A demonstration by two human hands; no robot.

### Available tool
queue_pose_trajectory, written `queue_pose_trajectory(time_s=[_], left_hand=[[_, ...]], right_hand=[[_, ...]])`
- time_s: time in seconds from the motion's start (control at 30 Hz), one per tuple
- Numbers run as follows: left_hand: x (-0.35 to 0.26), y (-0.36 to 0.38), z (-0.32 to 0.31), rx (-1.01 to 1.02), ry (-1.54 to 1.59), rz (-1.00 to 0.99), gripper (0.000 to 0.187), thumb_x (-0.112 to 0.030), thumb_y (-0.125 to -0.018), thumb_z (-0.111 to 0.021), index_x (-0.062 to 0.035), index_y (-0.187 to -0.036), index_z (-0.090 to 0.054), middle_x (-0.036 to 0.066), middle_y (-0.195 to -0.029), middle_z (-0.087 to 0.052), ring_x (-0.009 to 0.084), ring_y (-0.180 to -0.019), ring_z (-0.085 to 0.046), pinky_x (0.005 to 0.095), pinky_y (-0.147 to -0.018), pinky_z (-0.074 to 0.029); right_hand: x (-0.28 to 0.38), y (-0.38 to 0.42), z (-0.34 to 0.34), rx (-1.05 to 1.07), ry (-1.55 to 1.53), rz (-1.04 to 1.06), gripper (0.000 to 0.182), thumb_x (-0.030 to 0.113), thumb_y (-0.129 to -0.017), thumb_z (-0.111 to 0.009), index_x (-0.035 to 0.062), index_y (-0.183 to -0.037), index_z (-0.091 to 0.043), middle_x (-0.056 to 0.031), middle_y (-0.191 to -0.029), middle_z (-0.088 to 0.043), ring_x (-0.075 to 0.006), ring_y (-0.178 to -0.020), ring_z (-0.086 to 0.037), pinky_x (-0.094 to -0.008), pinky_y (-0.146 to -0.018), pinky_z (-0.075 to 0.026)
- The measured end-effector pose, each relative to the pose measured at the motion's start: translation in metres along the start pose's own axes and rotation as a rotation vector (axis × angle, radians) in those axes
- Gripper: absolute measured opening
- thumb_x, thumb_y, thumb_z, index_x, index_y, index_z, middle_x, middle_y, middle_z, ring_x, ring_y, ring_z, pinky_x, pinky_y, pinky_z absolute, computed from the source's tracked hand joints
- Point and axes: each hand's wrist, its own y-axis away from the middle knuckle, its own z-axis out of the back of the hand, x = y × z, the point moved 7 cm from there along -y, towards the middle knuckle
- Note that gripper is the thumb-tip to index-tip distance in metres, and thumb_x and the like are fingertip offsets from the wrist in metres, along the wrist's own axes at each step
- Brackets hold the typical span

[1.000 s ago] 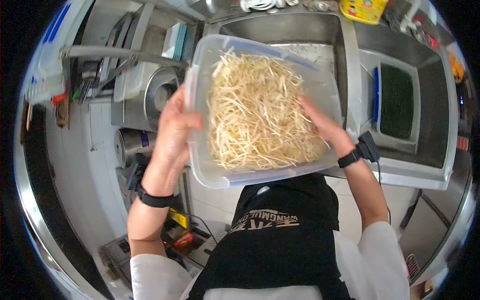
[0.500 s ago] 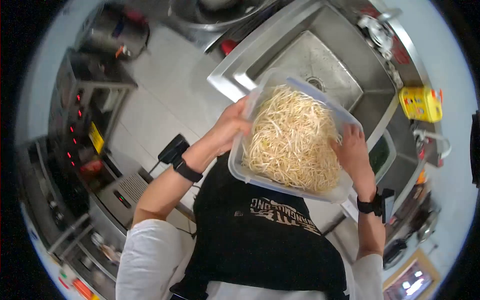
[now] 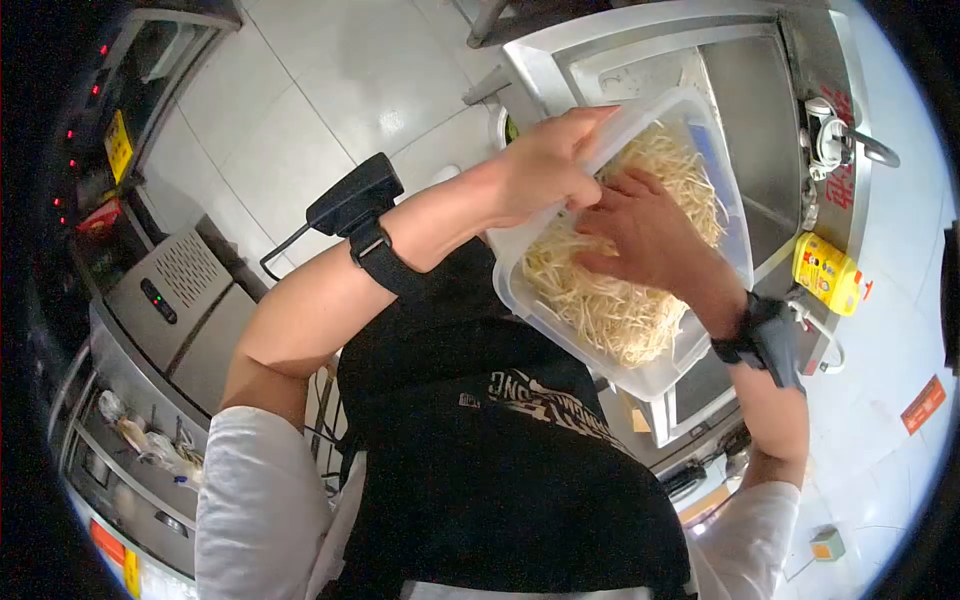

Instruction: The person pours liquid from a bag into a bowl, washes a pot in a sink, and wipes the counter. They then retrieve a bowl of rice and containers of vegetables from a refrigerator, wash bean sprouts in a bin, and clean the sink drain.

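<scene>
A clear plastic container (image 3: 738, 240) full of bean sprouts (image 3: 640, 325) is tilted in front of the black apron, partly over the sink's edge. My left hand (image 3: 550, 165) is closed around its upper left rim, thumb over the wall. Flat on the sprouts lies my right hand (image 3: 645, 235), its fingers spread and pointing left toward the left thumb. Whether any sprouts are caught under its fingers cannot be made out. Both wrists carry black straps with a device.
Beyond the container is a stainless steel sink (image 3: 755, 110). A yellow jug (image 3: 828, 272) and a tap (image 3: 825, 330) stand along its right side. Steel kitchen equipment (image 3: 170, 285) lines the left, across the tiled floor (image 3: 330, 75).
My right hand has moved from the container's right side onto the sprouts. The container has tipped, its left side raised by my left hand. The view has shifted.
</scene>
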Motion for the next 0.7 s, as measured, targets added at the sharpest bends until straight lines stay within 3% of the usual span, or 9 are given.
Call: queue_pose_trajectory(time_s=[0.07,0.3,0.4,0.6,0.67,0.7], left_hand=[[-0.002,-0.004,0.0,0.085,-0.032,-0.106,0.075,0.007,-0.056,-0.049,0.0032,-0.128,-0.033,0.003,-0.076,-0.042,0.01,-0.061,-0.042,0.0228,-0.049,-0.034],[0.0,-0.004,0.002,0.076,0.015,-0.075,0.073,0.004,-0.057,-0.05,0.0049,-0.128,-0.033,0.002,-0.073,-0.041,0.0094,-0.06,-0.042,0.0223,-0.049,-0.034],[0.005,-0.003,-0.001,0.119,-0.004,0.028,0.073,0.002,-0.056,-0.052,0.0055,-0.127,-0.033,0.002,-0.076,-0.043,0.0086,-0.06,-0.041,0.0222,-0.049,-0.034],[0.003,-0.005,-0.003,0.105,-0.123,-0.143,0.072,-0.002,-0.054,-0.056,0.0084,-0.123,-0.035,0.008,-0.089,-0.048,0.0115,-0.063,-0.045,0.0244,-0.051,-0.037],[0.005,0.0,-0.008,0.078,-0.147,-0.064,0.077,0.004,-0.056,-0.049,0.0001,-0.13,-0.03,0.004,-0.11,-0.049,0.0105,-0.1,-0.046,0.0224,-0.087,-0.037],[0.005,0.002,-0.012,0.08,-0.147,-0.058,0.077,0.004,-0.056,-0.049,0.0001,-0.13,-0.03,0.004,-0.11,-0.049,0.0105,-0.1,-0.046,0.0224,-0.087,-0.037]], right_hand=[[0.006,0.011,0.011,0.04,-0.039,-0.036,0.028,0.039,-0.073,-0.059,0.0123,-0.082,-0.063,-0.0064,-0.089,-0.056,-0.0252,-0.092,-0.05,-0.0411,-0.09,-0.033],[0.005,0.032,0.014,-0.004,-0.046,-0.136,0.029,0.035,-0.072,-0.06,0.0134,-0.091,-0.062,-0.0061,-0.102,-0.054,-0.0256,-0.106,-0.045,-0.0418,-0.097,-0.029],[0.003,0.037,0.013,-0.001,-0.072,-0.159,0.028,0.033,-0.071,-0.061,0.0139,-0.091,-0.062,-0.0061,-0.105,-0.054,-0.0258,-0.108,-0.044,-0.0427,-0.097,-0.029],[0.006,0.054,0.016,-0.053,-0.066,-0.153,0.03,0.031,-0.068,-0.064,0.0152,-0.093,-0.061,-0.0059,-0.108,-0.053,-0.0259,-0.11,-0.043,-0.0449,-0.097,-0.028],[0.007,0.063,0.017,-0.045,-0.063,-0.157,0.031,0.031,-0.068,-0.065,0.0156,-0.094,-0.061,-0.0058,-0.109,-0.053,-0.0258,-0.111,-0.043,-0.0452,-0.097,-0.028],[0.007,0.068,0.016,-0.034,-0.059,-0.166,0.032,0.031,-0.067,-0.065,0.0162,-0.095,-0.061,-0.0055,-0.11,-0.052,-0.0259,-0.112,-0.043,-0.0455,-0.097,-0.028]])
